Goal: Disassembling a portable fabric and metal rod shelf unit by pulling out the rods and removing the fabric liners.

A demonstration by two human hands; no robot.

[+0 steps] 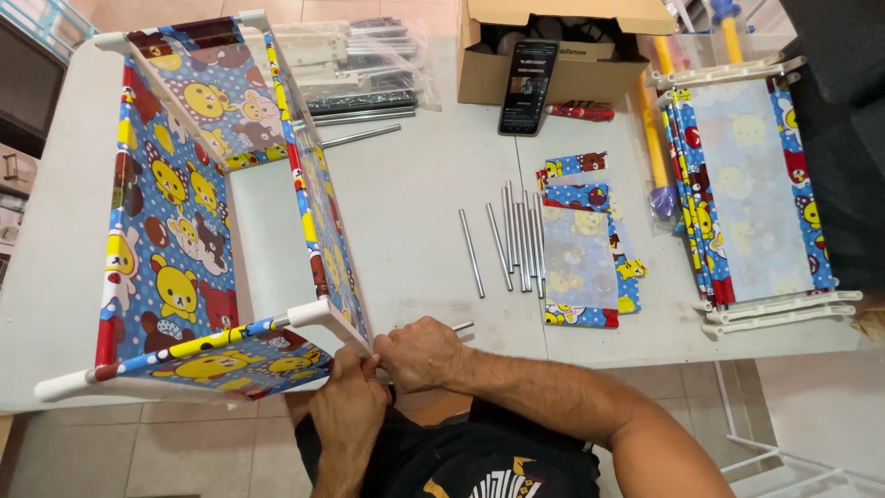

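Your two hands meet at the lower middle of the frame, at the near corner of the frame, a box of white tubes hung with printed cloth panels. Your left hand comes up from the bottom edge and wraps the corner from below, fingers curled and pressed together; this looks like a bracing grip that keeps the corner from shifting. Your right hand sits just beside it, touching it, with fingers closed around a thin metal rod; only the rod's short free end shows, poking out to the right of your knuckles. I cannot tell how far its other end has gone into the corner.

The rod lies nearly level, its long axis running left to right across the picture, the hidden end pointing at the frame's corner. The frame itself stands on the white table, occupying the left half of the picture, its long axis running from upper left down to your hands.

The spare rods lie side by side at centre frame, parallel and pointing away from you, probably laid out within easy reach. Just right of them sit folded panels, and at far right a stack of finished panels. A phone leans on a cardboard box at the top.
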